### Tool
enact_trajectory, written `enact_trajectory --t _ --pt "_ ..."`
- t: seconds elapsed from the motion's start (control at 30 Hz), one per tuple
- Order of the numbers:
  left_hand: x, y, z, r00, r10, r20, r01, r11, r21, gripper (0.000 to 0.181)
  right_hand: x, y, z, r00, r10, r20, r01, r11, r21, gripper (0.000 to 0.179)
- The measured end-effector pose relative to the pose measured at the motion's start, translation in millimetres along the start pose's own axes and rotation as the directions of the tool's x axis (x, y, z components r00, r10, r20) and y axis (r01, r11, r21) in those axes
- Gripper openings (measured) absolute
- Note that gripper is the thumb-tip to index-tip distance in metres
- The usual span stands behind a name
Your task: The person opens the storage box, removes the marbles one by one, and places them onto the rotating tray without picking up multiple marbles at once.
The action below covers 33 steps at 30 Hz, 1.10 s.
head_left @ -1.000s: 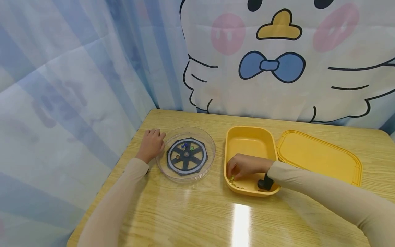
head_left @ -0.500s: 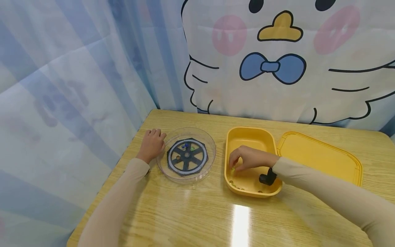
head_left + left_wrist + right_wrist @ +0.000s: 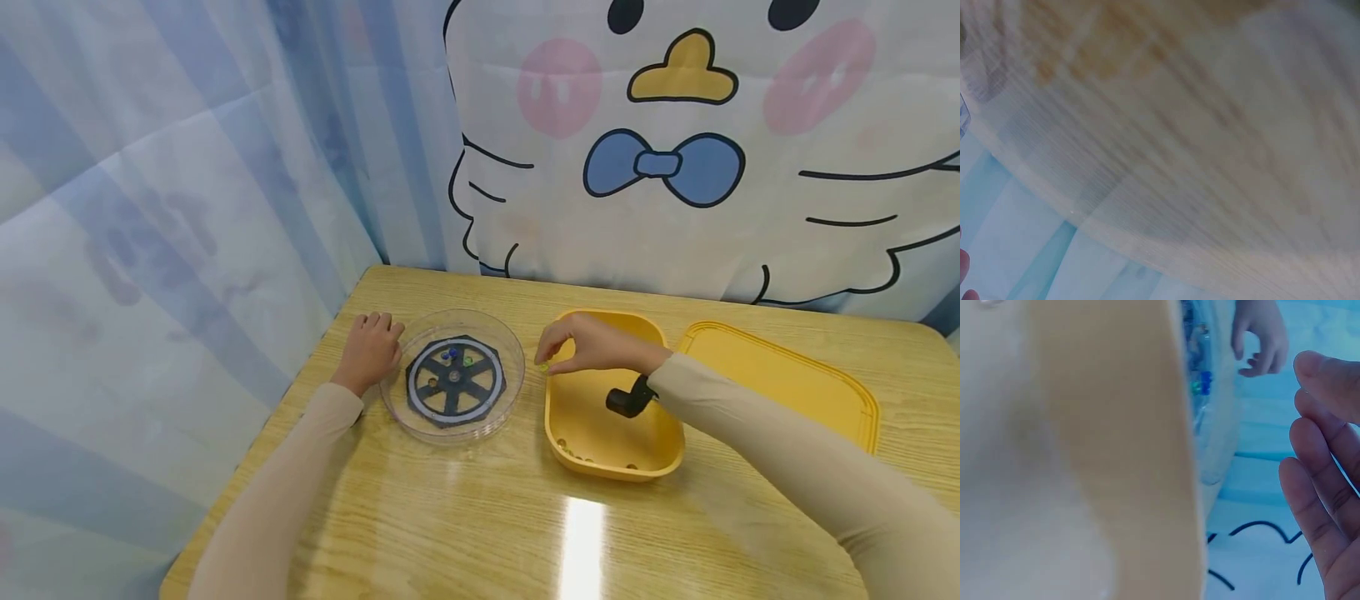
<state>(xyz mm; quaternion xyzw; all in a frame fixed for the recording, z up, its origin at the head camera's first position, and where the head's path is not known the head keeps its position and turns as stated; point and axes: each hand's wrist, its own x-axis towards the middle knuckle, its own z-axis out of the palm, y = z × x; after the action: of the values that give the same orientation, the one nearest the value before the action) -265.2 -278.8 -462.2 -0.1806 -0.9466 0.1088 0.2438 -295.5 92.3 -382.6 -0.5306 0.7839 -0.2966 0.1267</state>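
In the head view my right hand (image 3: 581,343) pinches a small yellow-green marble (image 3: 543,367) between thumb and fingertips, over the left rim of the yellow box (image 3: 551,417). Its thumb and index tips nearly meet in the right wrist view; the other fingers (image 3: 1319,487) are loosely bent. My left hand (image 3: 367,354) lies at the left rim of a clear round dish (image 3: 513,400), fingers loosely curled. A dark wheel pattern shows at the dish's middle, with a green marble (image 3: 468,362), blue ones (image 3: 453,353) and a brownish one (image 3: 432,382) on it.
Several marbles (image 3: 562,444) lie along the near edge inside the yellow box. Its flat yellow lid (image 3: 780,383) lies to the right on the wooden table (image 3: 465,533). A printed curtain (image 3: 517,208) hangs behind the table and on its left.
My right hand has risen from the near left corner of the yellow box and moved away from me and left to the rim, carrying the marble. The left hand stays where it was.
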Motion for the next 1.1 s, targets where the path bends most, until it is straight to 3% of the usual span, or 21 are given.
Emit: enact_trajectory --t 0.27,0.6,1.1 --pt "-0.5 -0.8 -0.1 1.000 0.006 -0.006 -0.006 1.000 -0.006 0.010 42.2 -7.0 2.1 1.000 0.027 0.014 -0.028 0.999 0.017 0.015" --pt "-0.2 -1.9 1.0 1.000 0.008 -0.003 -0.008 1.000 0.010 0.010 88.9 -3.4 26.1 0.996 0.033 0.084 -0.036 0.998 0.041 0.014" --pt "-0.1 -2.0 0.7 1.000 0.010 0.004 -0.011 1.000 0.019 0.011 125.7 -2.1 57.1 0.972 0.087 0.218 -0.097 0.995 0.034 0.011"
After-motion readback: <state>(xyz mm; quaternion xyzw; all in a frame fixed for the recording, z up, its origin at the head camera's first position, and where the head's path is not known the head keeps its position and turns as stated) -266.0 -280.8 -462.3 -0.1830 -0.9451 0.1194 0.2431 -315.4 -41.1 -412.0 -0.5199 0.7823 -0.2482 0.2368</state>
